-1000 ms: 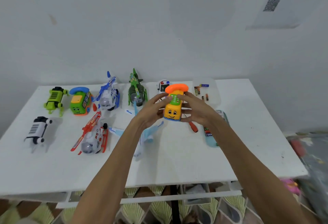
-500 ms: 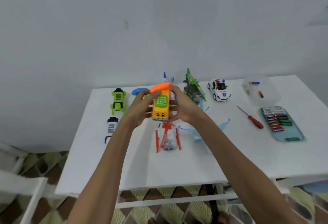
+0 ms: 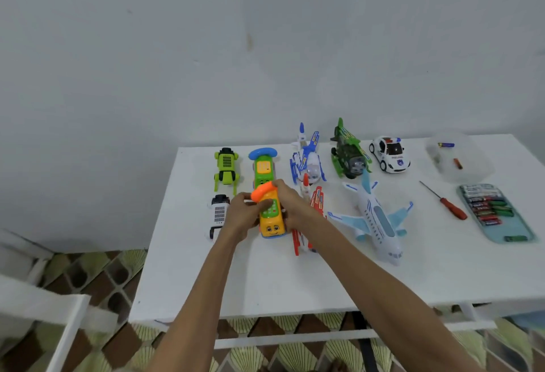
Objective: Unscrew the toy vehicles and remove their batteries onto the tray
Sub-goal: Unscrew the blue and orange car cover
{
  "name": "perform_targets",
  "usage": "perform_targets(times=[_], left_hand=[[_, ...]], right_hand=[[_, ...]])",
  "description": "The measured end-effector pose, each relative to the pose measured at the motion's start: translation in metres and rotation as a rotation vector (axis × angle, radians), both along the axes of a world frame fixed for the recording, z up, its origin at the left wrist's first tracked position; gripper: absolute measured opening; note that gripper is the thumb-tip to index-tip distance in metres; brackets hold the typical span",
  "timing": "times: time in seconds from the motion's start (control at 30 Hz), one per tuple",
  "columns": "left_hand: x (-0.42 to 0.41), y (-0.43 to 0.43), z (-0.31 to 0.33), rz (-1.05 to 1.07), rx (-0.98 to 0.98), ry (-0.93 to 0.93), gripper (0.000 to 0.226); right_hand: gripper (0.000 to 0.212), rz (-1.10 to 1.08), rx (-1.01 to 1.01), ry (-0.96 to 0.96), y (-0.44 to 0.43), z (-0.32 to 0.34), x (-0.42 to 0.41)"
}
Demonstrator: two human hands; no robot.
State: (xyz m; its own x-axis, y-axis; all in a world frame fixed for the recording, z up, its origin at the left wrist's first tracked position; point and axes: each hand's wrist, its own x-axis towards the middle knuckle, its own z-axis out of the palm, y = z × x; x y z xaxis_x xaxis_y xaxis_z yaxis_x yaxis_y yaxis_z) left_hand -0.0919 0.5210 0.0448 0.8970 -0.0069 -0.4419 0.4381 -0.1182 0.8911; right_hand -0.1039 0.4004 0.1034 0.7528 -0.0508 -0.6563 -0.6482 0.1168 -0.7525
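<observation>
The fingers (image 3: 250, 199) of the left hand (image 3: 240, 218) are curling around the left side of the yellow phone bus (image 3: 272, 224), with the thumb lying near its green keypad. The fingers (image 3: 280, 187) of the right hand (image 3: 292, 209) are closing on the other side and reaching up to the orange handset (image 3: 262, 194), so both hands are holding this one toy between them. The toy is sitting low over the left part of the white table (image 3: 265, 283), in the gap between the white robot toy (image 3: 219, 214) and the red helicopter (image 3: 314, 209), just in front of the green phone bus (image 3: 263, 168); whether its wheels are touching the table I cannot tell. The gap is looking narrow, so I am thinking the right wrist could be pushing the red helicopter sideways, or the left knuckles could be knocking the white robot toy toward the near table edge. The orange handset may be slipping off if the fingers are pressing on it. The screwdriver (image 3: 445, 202) and the tray (image 3: 495, 231) with batteries are lying well apart at the right, past the white airplane (image 3: 377, 221), so an arm reaching there is risking to sweep over its tail and wings
</observation>
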Motion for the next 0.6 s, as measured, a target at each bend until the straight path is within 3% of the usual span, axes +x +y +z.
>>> perform_targets(times=[0.2, 0.4, 0.5, 0.6], left_hand=[[-0.002, -0.002, -0.015, -0.066, 0.12, -0.049, 0.055], [0.005, 0.001, -0.017, -0.115, 0.166, -0.036, 0.055], [0.012, 0.003, -0.018, -0.135, 0.184, -0.024, 0.051], [0.028, 0.002, -0.01, -0.078, 0.189, -0.037, 0.052]], right_hand=[[0.01, 0.081, -0.006, 0.068, -0.002, -0.009, -0.002], [0.01, 0.187, -0.09, 0.09, -0.002, -0.011, -0.003], [0.03, 0.19, -0.155, 0.076, -0.004, -0.012, 0.003], [0.063, 0.238, -0.401, -0.026, -0.008, -0.014, 0.016]])
